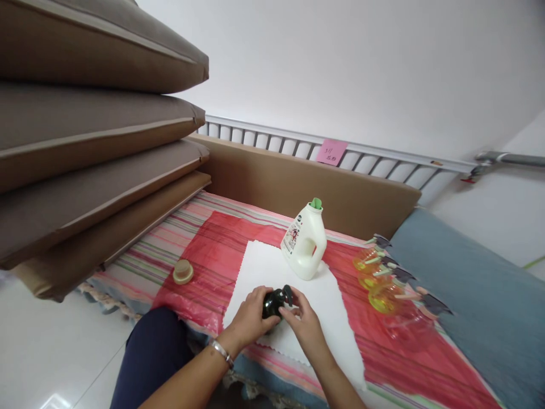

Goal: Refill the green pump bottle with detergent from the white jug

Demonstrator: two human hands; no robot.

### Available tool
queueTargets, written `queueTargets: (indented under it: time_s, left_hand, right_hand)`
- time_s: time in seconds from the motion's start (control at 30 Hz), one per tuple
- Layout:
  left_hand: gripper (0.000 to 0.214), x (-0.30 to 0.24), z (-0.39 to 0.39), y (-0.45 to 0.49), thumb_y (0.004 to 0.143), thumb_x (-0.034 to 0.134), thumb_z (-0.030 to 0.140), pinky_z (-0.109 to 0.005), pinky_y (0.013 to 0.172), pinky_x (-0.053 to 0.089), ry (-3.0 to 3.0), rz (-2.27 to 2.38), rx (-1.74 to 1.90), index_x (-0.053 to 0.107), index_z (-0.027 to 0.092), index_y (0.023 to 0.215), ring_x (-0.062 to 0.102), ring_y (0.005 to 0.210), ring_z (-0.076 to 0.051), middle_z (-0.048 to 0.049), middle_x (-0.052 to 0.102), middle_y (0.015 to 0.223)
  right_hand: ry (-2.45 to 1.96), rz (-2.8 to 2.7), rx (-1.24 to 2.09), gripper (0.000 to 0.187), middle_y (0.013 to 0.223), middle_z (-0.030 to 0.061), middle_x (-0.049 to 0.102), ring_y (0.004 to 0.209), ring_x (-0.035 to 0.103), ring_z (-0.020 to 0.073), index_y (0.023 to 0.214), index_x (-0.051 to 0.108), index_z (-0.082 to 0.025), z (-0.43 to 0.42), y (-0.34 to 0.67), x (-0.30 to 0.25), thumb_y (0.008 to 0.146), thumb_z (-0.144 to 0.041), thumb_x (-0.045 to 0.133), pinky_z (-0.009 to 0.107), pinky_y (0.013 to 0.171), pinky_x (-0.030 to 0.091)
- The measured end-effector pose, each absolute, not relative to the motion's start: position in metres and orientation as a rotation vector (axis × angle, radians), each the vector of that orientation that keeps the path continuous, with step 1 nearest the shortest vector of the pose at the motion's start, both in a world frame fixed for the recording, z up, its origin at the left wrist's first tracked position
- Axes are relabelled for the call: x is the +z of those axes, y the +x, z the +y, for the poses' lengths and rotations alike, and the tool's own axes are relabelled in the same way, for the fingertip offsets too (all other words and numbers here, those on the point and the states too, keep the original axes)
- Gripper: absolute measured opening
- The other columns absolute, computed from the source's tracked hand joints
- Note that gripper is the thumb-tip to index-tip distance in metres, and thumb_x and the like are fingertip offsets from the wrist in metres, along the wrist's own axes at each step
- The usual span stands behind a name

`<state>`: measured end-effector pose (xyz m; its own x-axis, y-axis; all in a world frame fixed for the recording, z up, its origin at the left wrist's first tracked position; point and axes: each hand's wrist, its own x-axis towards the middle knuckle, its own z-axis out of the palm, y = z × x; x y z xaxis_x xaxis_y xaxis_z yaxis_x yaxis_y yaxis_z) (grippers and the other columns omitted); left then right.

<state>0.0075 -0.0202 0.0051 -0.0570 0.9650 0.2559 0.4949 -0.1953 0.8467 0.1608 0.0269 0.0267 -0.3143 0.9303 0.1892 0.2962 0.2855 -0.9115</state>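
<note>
A small, glossy, dark bottle [271, 307] with a black pump or spray head [288, 294] is between my hands, over a white sheet [336, 318]. Curled around the bottle's body from the left is my left hand [252, 313]. The fingers of my right hand [305, 319] are closed at the bottle's head and neck. Just behind them stands a pale plastic jug [303, 250] with a handle and a green spout [315, 203], its cap off. To the left, a pale round cap [183, 271] lies on a red plastic sheet [213, 255].
Several clear spray bottles [384, 296], some holding yellow liquid, stand in a row at the right. Large stacked cushions [102, 125] rise at the left. Behind, a brown padded panel [298, 184] leans against a white radiator [268, 139] with a pink note [331, 152].
</note>
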Motion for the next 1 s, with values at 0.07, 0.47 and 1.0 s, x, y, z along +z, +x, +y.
queueTargets:
  time_s: [0.07, 0.47, 1.0]
  left_hand:
    - [0.059, 0.005, -0.02, 0.008, 0.067, 0.068, 0.025, -0.04, 0.093, 0.04, 1.713, 1.553, 1.199, 0.046, 0.022, 0.121, 0.051, 0.107, -0.026, -0.0093, 0.055, 0.119]
    - [0.06, 0.002, -0.02, 0.007, 0.066, 0.069, 0.024, -0.039, 0.093, 0.04, 1.706, 1.556, 1.205, 0.045, 0.022, 0.121, 0.051, 0.108, -0.025, -0.0089, 0.054, 0.12]
    - [0.061, -0.006, -0.019, 0.004, 0.067, 0.07, 0.024, -0.042, 0.097, 0.036, 1.667, 1.458, 1.289, 0.045, 0.02, 0.122, 0.048, 0.11, -0.026, -0.011, 0.053, 0.121]
  right_hand:
    - [-1.094, -1.836, 1.012, 0.049, 0.118, 0.0106, 0.058, 0.102, 0.055, 0.0251, 0.118, 0.05, -0.019, 0.027, 0.164, 0.036, 0.071, -0.031, 0.059, 0.036, 0.078, 0.048]
    - [-1.061, -2.099, 0.841, 0.022, 0.087, 0.0053, 0.062, 0.082, 0.057, 0.0235, 0.091, 0.063, -0.02, 0.044, 0.154, 0.051, 0.071, -0.028, 0.059, 0.037, 0.073, 0.046]
    - [-1.167, -2.095, 0.86, 0.037, 0.1, 0.0105, 0.063, 0.096, 0.057, 0.0275, 0.103, 0.058, -0.016, 0.041, 0.151, 0.04, 0.069, -0.032, 0.059, 0.043, 0.083, 0.046]
